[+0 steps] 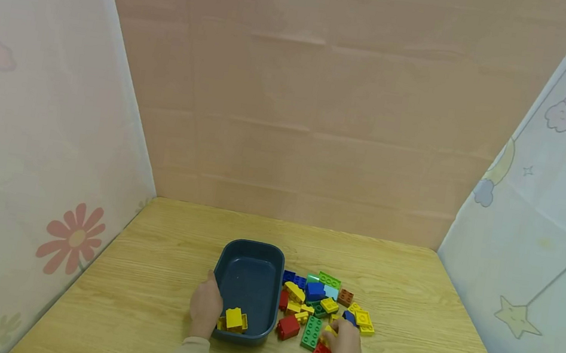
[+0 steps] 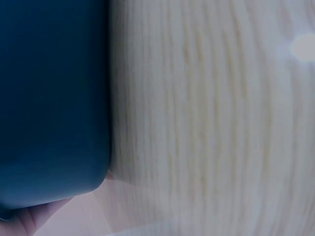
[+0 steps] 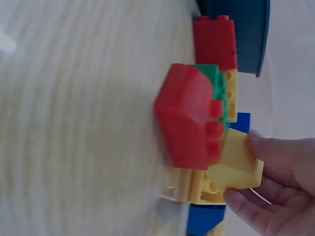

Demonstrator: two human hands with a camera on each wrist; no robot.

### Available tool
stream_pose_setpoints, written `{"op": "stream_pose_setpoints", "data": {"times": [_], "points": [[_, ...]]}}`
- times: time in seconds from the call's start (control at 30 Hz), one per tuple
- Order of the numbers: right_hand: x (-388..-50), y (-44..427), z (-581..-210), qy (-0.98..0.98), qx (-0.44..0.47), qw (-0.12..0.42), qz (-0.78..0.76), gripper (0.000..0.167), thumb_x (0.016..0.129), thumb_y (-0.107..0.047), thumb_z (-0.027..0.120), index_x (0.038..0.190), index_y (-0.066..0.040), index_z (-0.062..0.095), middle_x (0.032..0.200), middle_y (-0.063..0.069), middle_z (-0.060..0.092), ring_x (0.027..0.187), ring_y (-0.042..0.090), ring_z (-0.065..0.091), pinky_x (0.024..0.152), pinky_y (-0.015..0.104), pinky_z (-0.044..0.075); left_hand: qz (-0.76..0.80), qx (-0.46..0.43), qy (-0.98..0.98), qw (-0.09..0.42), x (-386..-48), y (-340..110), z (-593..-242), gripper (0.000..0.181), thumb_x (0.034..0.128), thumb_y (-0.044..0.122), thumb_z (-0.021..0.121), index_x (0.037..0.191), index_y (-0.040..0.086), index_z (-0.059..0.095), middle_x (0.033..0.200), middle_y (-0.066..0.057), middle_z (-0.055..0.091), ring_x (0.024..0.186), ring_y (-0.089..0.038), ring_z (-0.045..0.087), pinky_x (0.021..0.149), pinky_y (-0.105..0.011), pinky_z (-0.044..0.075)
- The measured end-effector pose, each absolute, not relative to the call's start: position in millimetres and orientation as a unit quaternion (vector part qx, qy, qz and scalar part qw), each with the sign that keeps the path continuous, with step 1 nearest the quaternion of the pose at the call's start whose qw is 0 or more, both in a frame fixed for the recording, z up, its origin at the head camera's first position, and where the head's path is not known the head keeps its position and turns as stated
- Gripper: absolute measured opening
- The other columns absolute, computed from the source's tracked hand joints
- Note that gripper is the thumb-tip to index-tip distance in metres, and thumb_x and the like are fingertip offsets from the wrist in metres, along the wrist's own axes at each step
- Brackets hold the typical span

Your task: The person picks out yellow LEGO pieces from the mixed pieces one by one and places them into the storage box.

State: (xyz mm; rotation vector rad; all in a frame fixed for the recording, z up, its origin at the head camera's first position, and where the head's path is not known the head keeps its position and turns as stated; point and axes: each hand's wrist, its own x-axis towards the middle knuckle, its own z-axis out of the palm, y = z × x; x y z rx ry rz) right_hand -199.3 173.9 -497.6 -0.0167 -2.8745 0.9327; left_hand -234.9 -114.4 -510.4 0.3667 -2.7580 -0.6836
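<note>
My left hand [image 1: 206, 305] grips the left side of a dark blue plastic bin [image 1: 274, 296]; in the left wrist view only part of the hand [image 2: 37, 216] shows beneath the bin's wall [image 2: 54, 123]. A few yellow toy bricks [image 1: 234, 319] lie at the bin's near end. To the right of the bin, my right hand [image 1: 346, 348] pinches a yellow brick [image 3: 236, 162] between thumb and fingers. A sloped red brick [image 3: 184, 118] and a green brick [image 1: 312, 332] lie beside that hand.
Several loose bricks in red, blue, green and yellow spread along the bin's right side, among them a brown brick [image 1: 345, 297] and a red brick [image 1: 288, 327]. The wooden table [image 1: 160, 280] meets a tan backdrop behind and printed cloths at both sides.
</note>
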Motion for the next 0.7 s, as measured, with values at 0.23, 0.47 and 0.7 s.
{"op": "stream_pose_setpoints", "data": {"times": [0.23, 0.47, 0.7], "points": [[-198.9, 162.0, -483.4, -0.941, 0.027, 0.155, 0.299, 0.016, 0.070, -0.003, 0.073, 0.074, 0.003, 0.059, 0.070, 0.006, 0.056, 0.066, 0.020, 0.053, 0.059, 0.034, 0.046, -0.235, 0.127, -0.954, 0.136, -234.7, -114.8, -509.3, 0.047, 0.0794, -0.007, 0.055, 0.125, -0.012, 0.042, 0.050, -0.007, 0.043, 0.041, -0.015, 0.041, 0.038, -0.028, 0.036], [-198.0, 137.9, -472.9, -0.916, 0.078, 0.235, 0.315, 0.016, 0.069, -0.004, 0.073, 0.073, -0.001, 0.058, 0.072, 0.005, 0.055, 0.067, 0.020, 0.051, 0.059, 0.034, 0.044, -0.237, 0.130, -0.954, 0.131, -233.8, -114.1, -507.5, 0.048, 0.0789, -0.007, 0.055, 0.125, -0.011, 0.043, 0.049, -0.006, 0.042, 0.041, -0.015, 0.041, 0.038, -0.027, 0.036], [-198.7, 114.9, -471.0, -0.893, 0.126, 0.294, 0.315, 0.017, 0.067, -0.003, 0.075, 0.074, -0.003, 0.059, 0.074, 0.003, 0.055, 0.069, 0.018, 0.052, 0.058, 0.029, 0.046, -0.233, 0.123, -0.955, 0.138, -233.3, -114.2, -509.9, 0.047, 0.0788, -0.008, 0.055, 0.125, -0.012, 0.043, 0.047, -0.005, 0.038, 0.039, -0.014, 0.037, 0.036, -0.025, 0.031]]}}
